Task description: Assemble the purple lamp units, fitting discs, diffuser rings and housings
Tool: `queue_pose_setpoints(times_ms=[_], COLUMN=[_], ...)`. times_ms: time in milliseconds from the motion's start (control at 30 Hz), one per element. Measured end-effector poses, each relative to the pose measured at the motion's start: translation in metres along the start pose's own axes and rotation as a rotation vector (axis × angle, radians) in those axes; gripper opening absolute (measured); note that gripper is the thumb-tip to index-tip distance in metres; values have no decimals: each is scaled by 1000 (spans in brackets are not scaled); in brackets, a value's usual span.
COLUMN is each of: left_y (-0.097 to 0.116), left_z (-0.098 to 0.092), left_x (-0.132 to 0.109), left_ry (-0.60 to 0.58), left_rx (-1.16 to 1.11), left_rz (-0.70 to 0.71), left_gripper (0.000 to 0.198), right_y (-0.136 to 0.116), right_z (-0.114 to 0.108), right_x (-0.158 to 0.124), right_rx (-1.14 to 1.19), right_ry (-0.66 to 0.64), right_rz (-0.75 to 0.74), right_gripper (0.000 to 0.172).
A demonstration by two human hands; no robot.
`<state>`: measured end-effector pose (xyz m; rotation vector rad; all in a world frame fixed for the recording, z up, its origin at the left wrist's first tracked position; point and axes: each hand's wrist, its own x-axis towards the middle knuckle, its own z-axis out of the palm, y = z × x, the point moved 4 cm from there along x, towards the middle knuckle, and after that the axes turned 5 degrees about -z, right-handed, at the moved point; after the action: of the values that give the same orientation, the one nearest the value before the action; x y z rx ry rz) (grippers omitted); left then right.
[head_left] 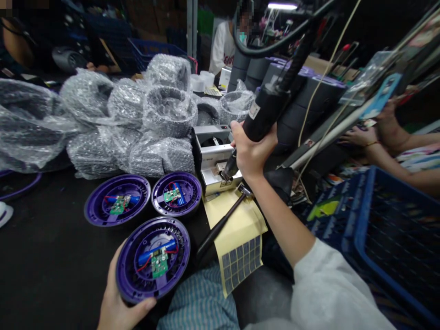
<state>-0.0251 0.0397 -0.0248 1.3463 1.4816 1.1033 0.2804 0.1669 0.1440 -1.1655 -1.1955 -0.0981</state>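
Observation:
My left hand [118,298] grips the rim of a round purple housing [130,275], tilted toward me. Inside it sit a green circuit board [160,266], a blue cylindrical battery and red wires. Wrapped around a black electric screwdriver [263,114] is my right hand [256,149]. The tool points down, its tip at the front of a silver box-shaped machine [220,158]; whether the tip touches it I cannot tell. Two similar purple housings, one at left [103,211] and one nearer the machine [161,206], lie on the dark table with boards and batteries inside.
Bubble-wrapped round items [168,110] are piled at the back. A hammer [223,220] lies across yellow sheets, one a label sheet [242,261]. A blue crate [364,229] stands at right, near a co-worker's hands [364,135]. Stacked grey cylinders [295,110] rise behind the screwdriver.

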Motion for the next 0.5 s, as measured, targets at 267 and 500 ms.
queue_pose_setpoints(times_ms=[267, 500], left_y=[10, 10], left_z=[3, 3], left_x=[-2, -1], left_ry=[-11, -25], left_rx=[-17, -22], left_rz=[-47, -35], left_gripper=[109, 108], right_y=[10, 9], right_z=[-28, -2], right_x=[-8, 5], right_rx=[-123, 63], right_ry=[438, 114], right_rz=[-2, -38], right_gripper=[35, 26])
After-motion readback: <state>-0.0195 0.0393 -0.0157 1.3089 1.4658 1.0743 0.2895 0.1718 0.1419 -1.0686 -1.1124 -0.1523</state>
